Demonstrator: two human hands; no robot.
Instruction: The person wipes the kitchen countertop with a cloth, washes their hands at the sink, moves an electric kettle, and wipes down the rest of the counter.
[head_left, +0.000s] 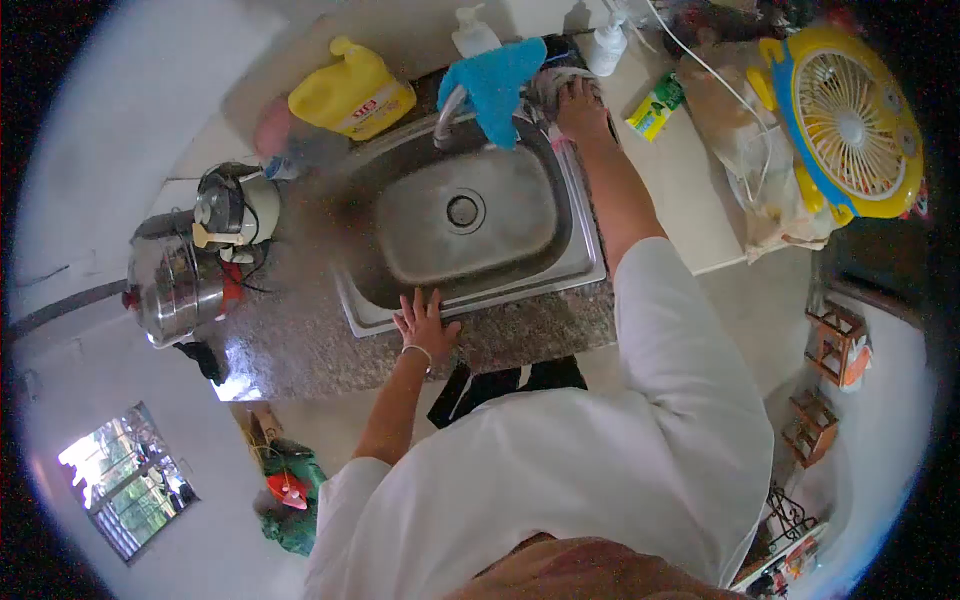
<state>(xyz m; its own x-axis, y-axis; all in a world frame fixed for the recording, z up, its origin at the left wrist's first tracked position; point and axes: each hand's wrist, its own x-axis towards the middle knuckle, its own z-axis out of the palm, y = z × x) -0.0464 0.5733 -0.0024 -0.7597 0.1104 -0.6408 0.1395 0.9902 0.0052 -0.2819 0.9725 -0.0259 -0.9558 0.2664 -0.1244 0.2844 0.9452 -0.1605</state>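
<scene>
My left hand rests with fingers spread on the front rim of the stainless steel sink, a bracelet at its wrist. At the back right corner of the sink, my right hand reaches over a greyish item whose kind I cannot make out. Its fingers look apart and touch or hover just over that item. Beside it, a blue cloth hangs over the faucet. The sink basin shows a round drain.
Behind the sink stand a yellow jug and white pump bottles. On the left sit a steel pot and a kettle-like appliance. To the right are a green-yellow packet, a plastic bag and a yellow fan.
</scene>
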